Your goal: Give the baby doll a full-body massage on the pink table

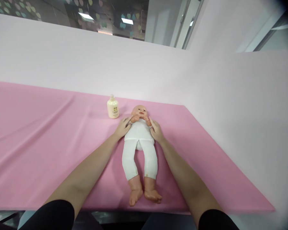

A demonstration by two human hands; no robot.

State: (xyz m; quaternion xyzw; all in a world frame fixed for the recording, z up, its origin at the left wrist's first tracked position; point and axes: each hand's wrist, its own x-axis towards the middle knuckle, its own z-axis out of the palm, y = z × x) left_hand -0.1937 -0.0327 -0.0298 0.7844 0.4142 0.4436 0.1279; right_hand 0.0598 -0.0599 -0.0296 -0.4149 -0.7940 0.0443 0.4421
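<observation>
A baby doll (139,131) lies on its back on a pink-covered table, its head away from me and its feet toward me. It wears white clothing, and both of its arms are bent up near its mouth. My left hand (123,127) holds the doll's arm on the left side, thumb apart from the fingers. On the other side, my right hand (156,131) holds the other arm in the same way. The undersides of my fingers are hidden. Beyond my left hand stands an upright bottle of pale yellow liquid (113,108) with a pump-like top.
The pink cover (50,134) has several creases on the left. A white wall (86,60) rises behind the table, and another white wall (249,121) borders it on the right. Above the back wall is a window (110,19) with heart decorations.
</observation>
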